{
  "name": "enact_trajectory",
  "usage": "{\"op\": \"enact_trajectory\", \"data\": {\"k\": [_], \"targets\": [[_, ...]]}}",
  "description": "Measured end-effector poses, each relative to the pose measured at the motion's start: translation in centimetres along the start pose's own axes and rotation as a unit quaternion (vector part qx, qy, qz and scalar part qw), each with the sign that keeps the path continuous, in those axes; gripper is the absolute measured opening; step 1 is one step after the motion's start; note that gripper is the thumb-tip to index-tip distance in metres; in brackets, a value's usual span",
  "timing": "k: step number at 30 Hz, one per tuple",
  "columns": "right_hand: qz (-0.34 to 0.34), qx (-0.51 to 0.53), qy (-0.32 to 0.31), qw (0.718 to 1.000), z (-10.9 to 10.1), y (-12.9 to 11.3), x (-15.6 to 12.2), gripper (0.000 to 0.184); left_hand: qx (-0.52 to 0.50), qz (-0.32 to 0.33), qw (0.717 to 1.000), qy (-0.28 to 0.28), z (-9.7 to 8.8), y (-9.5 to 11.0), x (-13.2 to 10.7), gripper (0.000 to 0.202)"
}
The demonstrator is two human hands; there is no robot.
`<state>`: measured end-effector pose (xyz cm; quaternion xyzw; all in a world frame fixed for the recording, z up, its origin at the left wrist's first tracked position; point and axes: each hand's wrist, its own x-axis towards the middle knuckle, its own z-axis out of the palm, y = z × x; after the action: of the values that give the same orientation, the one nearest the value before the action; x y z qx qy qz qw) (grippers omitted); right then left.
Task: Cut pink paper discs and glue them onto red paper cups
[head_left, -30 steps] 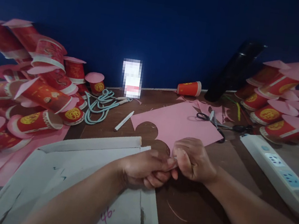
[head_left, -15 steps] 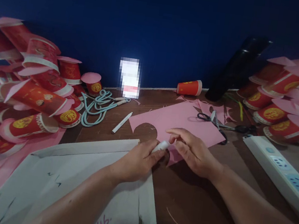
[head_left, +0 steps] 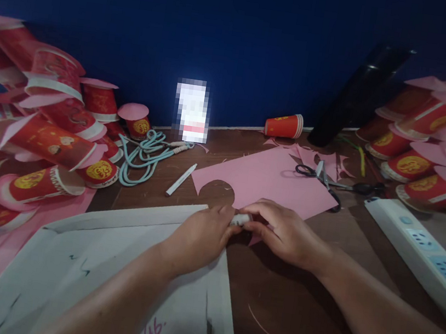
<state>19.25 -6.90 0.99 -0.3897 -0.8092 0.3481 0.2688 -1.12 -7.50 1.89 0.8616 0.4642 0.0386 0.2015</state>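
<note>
Between my two hands lies a small white tube point(head_left: 240, 220), mostly covered by fingers, so its exact kind does not show. My left hand point(head_left: 200, 236) is closed round its left part, above the corner of a white board point(head_left: 118, 263) with handwriting on it. From the other side, my right hand point(head_left: 280, 231) pinches the tube's right end between thumb and fingers. Just beyond the hands is a sheet of pink paper point(head_left: 263, 175) with round pieces cut out. Black-handled scissors point(head_left: 320, 175) rest at its right side.
Red paper cups with pink discs point(head_left: 51, 134) are piled at left, and more cups point(head_left: 423, 162) at right. A white pen point(head_left: 182, 179), a pale blue cord point(head_left: 141, 158), a lit blurred screen point(head_left: 192, 110), stacked cups point(head_left: 284, 126), a black cylinder point(head_left: 352, 102) and a power strip point(head_left: 422, 256) surround the work.
My right hand has come left and its thumb and fingers have closed on the tube's right end. My left hand has turned knuckles-up, still round the tube. The view has shifted slightly.
</note>
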Motion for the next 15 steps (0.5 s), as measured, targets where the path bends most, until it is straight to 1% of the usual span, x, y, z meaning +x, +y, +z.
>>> {"op": "enact_trajectory", "data": {"k": [3,9,12,13,15], "targets": [[0.037,0.033,0.017,0.999,0.3,-0.3,-0.1,0.024,0.067,0.001,0.997,0.029,0.4,0.1,0.1,0.029],[0.08,0.104,0.054,0.99,0.9,-0.8,-0.2,0.027,0.14,0.032,0.984,0.11,0.5,0.0,0.0,0.024],[0.097,0.148,0.053,0.983,0.8,-1.0,-0.1,0.03,0.15,0.039,0.978,0.141,0.7,-0.1,-0.1,0.023],[0.097,0.15,0.05,0.983,0.7,-1.0,-0.1,0.031,0.145,0.043,0.977,0.152,0.8,-0.1,-0.1,0.023],[0.078,0.117,0.048,0.989,0.3,-1.1,0.0,0.032,0.133,0.053,0.975,0.172,0.9,-0.2,-0.1,0.022]]}}
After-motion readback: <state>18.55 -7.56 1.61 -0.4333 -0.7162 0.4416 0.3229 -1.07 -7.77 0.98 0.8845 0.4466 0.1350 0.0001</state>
